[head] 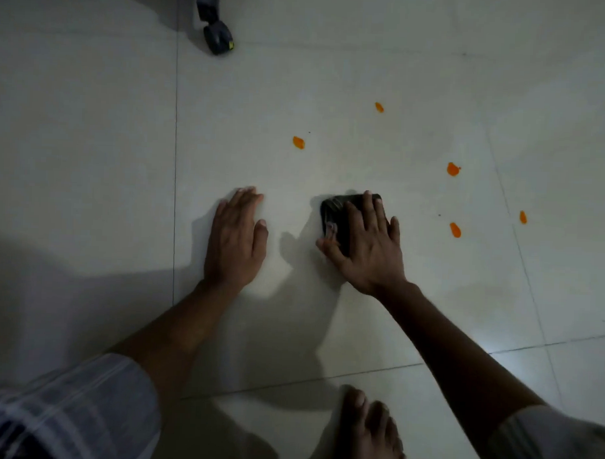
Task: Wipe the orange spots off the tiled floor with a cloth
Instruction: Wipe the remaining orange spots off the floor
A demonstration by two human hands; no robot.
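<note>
Several orange spots lie on the pale tiled floor [91, 153]: one at the middle [298, 142], one farther back [379, 107], one to the right [453, 169], and two lower right [455, 230] [523, 216]. A dark folded cloth [336, 213] lies flat on the floor. My right hand [366, 242] presses down on the cloth with fingers spread, left of the lower right spots. My left hand [235, 237] rests flat on the bare tile, fingers together, holding nothing.
A dark caster wheel [218, 39] on a furniture leg stands at the back left. My bare foot [369, 434] is at the bottom, near the tile joint. Grout lines run down the left and across the lower floor.
</note>
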